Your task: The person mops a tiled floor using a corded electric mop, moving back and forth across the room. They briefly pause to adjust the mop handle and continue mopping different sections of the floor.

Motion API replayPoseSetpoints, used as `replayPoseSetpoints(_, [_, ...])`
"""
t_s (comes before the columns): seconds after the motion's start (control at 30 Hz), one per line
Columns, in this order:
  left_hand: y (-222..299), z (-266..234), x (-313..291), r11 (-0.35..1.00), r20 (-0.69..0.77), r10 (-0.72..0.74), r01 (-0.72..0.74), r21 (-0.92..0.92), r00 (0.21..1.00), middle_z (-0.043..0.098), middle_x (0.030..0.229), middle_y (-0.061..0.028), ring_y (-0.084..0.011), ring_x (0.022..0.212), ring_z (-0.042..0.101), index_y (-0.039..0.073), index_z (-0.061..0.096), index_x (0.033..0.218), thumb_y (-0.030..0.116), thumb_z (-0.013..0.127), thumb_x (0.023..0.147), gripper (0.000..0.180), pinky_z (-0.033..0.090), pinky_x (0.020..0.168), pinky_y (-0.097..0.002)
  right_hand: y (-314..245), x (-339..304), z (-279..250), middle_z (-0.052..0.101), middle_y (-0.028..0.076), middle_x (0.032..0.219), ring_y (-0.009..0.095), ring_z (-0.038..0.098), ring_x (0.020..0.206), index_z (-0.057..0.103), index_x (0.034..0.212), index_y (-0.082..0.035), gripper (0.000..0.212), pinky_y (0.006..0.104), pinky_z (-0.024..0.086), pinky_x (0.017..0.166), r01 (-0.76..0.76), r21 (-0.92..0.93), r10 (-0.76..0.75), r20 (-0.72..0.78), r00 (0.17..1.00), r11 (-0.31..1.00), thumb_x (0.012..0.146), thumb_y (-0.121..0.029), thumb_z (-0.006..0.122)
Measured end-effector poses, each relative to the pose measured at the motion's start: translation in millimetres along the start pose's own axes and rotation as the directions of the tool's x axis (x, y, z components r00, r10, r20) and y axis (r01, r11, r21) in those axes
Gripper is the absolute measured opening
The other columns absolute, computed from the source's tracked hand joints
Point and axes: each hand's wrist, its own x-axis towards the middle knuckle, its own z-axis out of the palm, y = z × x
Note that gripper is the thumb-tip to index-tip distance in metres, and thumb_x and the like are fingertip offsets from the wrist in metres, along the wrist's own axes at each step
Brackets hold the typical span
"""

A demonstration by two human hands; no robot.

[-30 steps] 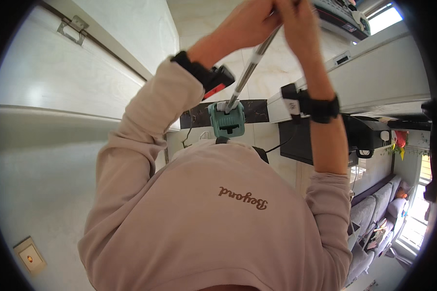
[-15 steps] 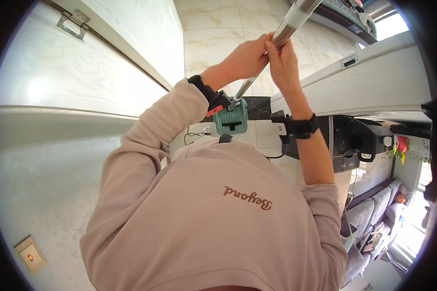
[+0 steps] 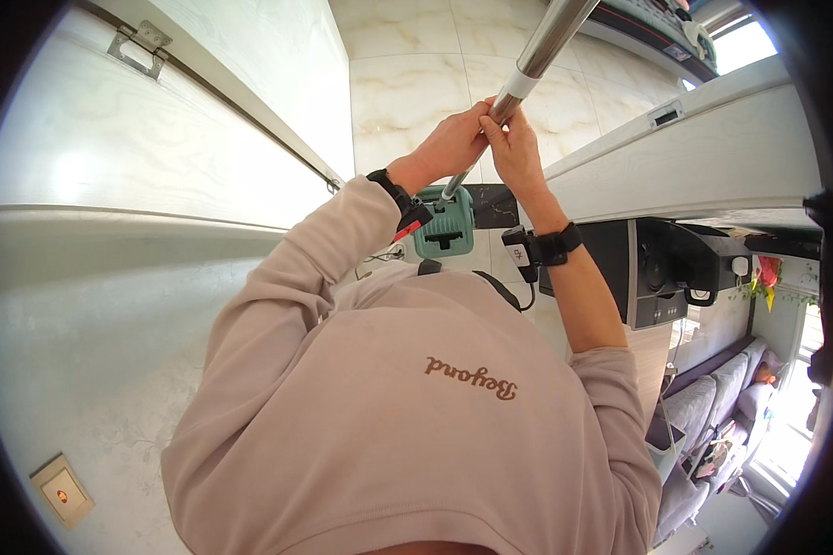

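Note metal pole (image 3: 553, 43) tilted, lower end meeting teal mop bucket (image 3: 445, 220) ahead. Find left hand (image 3: 450, 145) and right hand (image 3: 518, 155) together, fingers (image 3: 497, 135) wrapped round pole. Recommend firm grip, force along pole's axis, without tipping bucket.

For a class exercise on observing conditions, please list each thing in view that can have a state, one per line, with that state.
Left hand: closed on the metal pole
Right hand: closed on the metal pole
Metal pole: tilted, lower end at the green bucket
Green bucket: standing, slotted top facing up
White door: open
Right sleeve: pushed up
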Motion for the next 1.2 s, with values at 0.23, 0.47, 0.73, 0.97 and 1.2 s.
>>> replayPoseSetpoints(0.23, [79,-51,33,0.943,-0.193,0.31,-0.276,0.184,0.931,0.062,0.086,-0.0177,-0.0385,0.081,0.058,0.01,0.041,0.122,0.017,0.053,0.081,0.044,0.046,0.067,-0.0443,-87,51,-36,0.058,0.006,0.08,0.01,0.052,0.073,0.052,0.096,-0.001,0.022,0.0252,0.043,0.064,0.222,-0.165,-0.247,-0.146,0.958,0.961,0.086,-0.02,0.058])
replayPoseSetpoints(0.47, [159,-94,53,0.789,-0.248,0.583,-0.612,-0.053,0.773,0.058,0.09,-0.0259,-0.0436,0.086,0.055,0.0,0.043,0.109,0.01,0.047,0.085,0.026,0.045,0.07,-0.0427,-170,79,-60,0.048,0.001,0.07,0.009,0.044,0.062,0.051,0.089,-0.001,0.02,0.0234,0.037,0.053,0.485,-0.028,-0.475,-0.254,0.842,0.874,0.088,-0.021,0.053])
replayPoseSetpoints(0.73, [85,-53,28,0.951,-0.226,0.307,-0.29,0.104,0.925,0.062,0.085,-0.0178,-0.0387,0.08,0.057,0.011,0.044,0.12,0.016,0.051,0.081,0.04,0.046,0.068,-0.0445,-91,48,-22,0.053,0.012,0.066,0.028,0.051,0.059,0.047,0.085,-0.002,0.027,0.0338,0.042,0.056,0.293,-0.088,-0.306,-0.231,0.923,0.952,0.083,-0.025,0.06])
replayPoseSetpoints(0.97, [19,-10,-2,0.995,-0.105,0.041,-0.05,-0.084,0.994,0.062,0.093,-0.0175,-0.0333,0.086,0.059,0.005,0.046,0.113,0.006,0.046,0.084,0.029,0.046,0.074,-0.0358,-17,1,11,0.057,0.014,0.077,0.032,0.057,0.072,0.047,0.094,-0.004,0.025,0.0375,0.044,0.063,-0.004,-0.04,-0.003,-0.157,0.988,0.999,0.085,-0.025,0.057])
replayPoseSetpoints(1.2, [2,2,-6,0.994,-0.038,0.006,-0.01,-0.106,0.999,0.062,0.096,-0.0159,-0.0306,0.087,0.06,0.005,0.046,0.113,0.005,0.046,0.085,0.029,0.046,0.076,-0.0354,-5,-11,11,0.058,0.014,0.081,0.032,0.057,0.075,0.047,0.095,-0.004,0.027,0.0377,0.044,0.065,-0.061,-0.084,0.05,-0.123,0.991,0.995,0.085,-0.026,0.056])
